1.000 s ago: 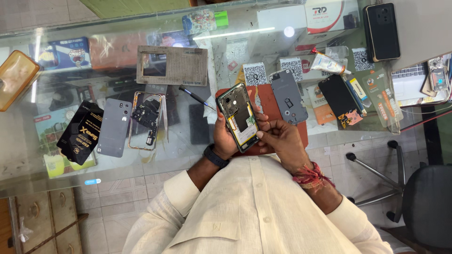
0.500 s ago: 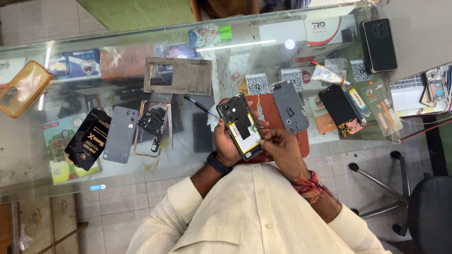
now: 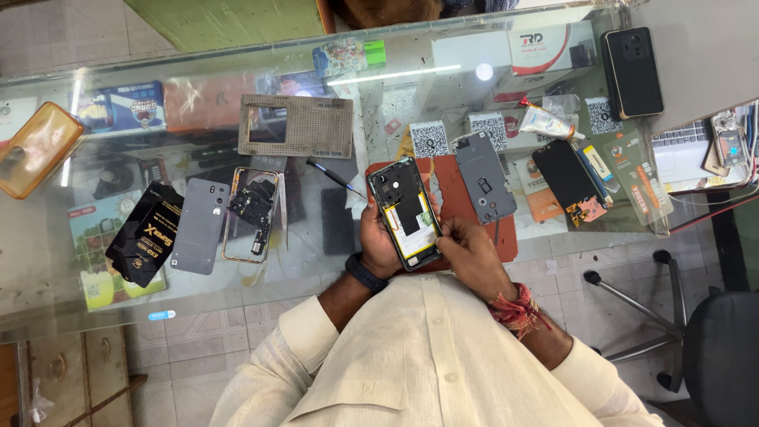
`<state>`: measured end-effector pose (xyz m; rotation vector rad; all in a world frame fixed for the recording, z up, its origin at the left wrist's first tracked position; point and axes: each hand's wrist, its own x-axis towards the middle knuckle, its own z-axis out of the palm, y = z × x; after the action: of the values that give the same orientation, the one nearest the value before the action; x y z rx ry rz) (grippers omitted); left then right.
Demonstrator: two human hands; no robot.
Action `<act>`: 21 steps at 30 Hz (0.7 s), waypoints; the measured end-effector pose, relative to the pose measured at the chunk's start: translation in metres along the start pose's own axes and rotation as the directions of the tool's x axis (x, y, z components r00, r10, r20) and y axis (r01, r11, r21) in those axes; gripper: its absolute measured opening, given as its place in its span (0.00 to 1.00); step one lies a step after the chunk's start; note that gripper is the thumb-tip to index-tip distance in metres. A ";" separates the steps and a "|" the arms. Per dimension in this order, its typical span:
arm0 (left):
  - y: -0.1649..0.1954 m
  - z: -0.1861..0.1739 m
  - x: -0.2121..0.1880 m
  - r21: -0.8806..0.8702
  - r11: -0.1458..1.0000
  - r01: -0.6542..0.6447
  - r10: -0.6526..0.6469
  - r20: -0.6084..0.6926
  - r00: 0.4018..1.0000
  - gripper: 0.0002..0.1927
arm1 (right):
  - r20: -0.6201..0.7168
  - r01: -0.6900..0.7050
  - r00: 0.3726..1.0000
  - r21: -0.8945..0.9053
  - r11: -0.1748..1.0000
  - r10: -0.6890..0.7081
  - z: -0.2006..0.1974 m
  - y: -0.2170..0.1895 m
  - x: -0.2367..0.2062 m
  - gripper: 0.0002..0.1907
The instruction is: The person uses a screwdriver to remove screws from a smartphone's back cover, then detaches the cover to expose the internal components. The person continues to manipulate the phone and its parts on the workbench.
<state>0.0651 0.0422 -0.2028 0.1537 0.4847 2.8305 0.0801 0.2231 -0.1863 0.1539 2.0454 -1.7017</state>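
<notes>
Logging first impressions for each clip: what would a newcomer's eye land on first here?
First, the opened phone at the centre, its back off and insides bare, held in the left hand while the right hand pinches at its lower right edge. It sits over a red mat on the cluttered glass counter. To the left lie a grey back cover and a stripped phone frame.

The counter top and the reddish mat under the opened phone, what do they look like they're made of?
The counter top looks like clear glass: glossy, reflecting a strip light, with boxes visible beneath. The reddish-brown flat mat seems rubber or leatherette: dull, no glare; which one is unclear.
</notes>
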 end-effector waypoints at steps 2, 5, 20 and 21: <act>0.002 0.000 0.000 -0.011 1.000 0.004 -0.004 0.023 1.000 0.46 | -0.025 0.008 1.000 -0.072 0.997 -0.010 0.001 -0.004 -0.002 0.05; 0.004 -0.001 0.002 -0.009 1.000 0.000 0.000 0.011 1.000 0.45 | -0.127 0.128 0.982 -0.095 0.987 -0.140 0.004 -0.013 -0.002 0.06; 0.006 -0.005 0.004 -0.023 0.999 0.049 -0.047 0.075 0.996 0.45 | 0.079 0.130 0.988 0.057 0.990 -0.134 0.005 -0.012 0.007 0.06; 0.006 -0.005 0.005 -0.056 0.997 0.062 -0.057 0.096 0.994 0.45 | 0.063 0.118 0.991 -0.041 0.992 -0.115 0.005 -0.015 0.007 0.07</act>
<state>0.0578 0.0360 -0.2053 0.2558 0.3792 2.7609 0.0701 0.2137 -0.1761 -0.0320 2.0822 -1.7063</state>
